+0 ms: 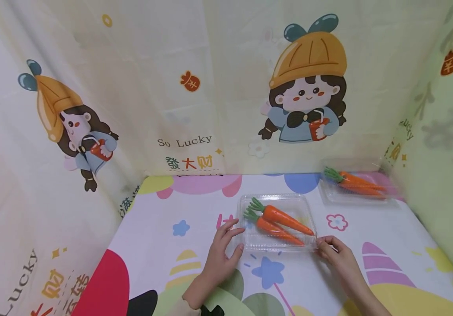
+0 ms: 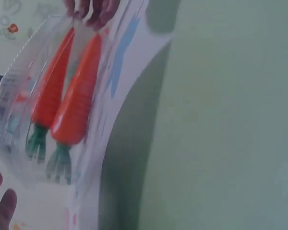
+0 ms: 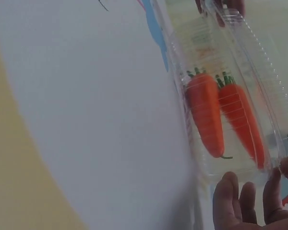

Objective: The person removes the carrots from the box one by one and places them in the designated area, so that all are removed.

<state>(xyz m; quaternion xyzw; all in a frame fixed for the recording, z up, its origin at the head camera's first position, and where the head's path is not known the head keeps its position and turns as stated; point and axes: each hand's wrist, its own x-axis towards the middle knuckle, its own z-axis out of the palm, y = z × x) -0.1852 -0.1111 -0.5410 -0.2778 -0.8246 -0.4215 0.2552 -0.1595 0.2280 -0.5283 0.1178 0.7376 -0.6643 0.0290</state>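
Observation:
A clear plastic clamshell box (image 1: 275, 245) lies on the table with two carrots inside, an upper carrot (image 1: 285, 218) and a lower carrot (image 1: 278, 232). Their green tops point left in the head view, and the lid's ridges pass over them in the right wrist view. At the box's left side is my left hand (image 1: 221, 250), its fingers spread and reaching to the edge. My right hand (image 1: 337, 252) pinches the box's near right corner between thumb and fingertips. In the right wrist view, fingers (image 3: 224, 196) of that hand show at the box's end.
A second clear plastic box (image 1: 329, 193) with carrots (image 1: 358, 183) stands at the back right of the table. The tabletop (image 1: 195, 206) has a printed cartoon pattern. Printed cloth (image 1: 230, 109) hangs behind and on both sides.

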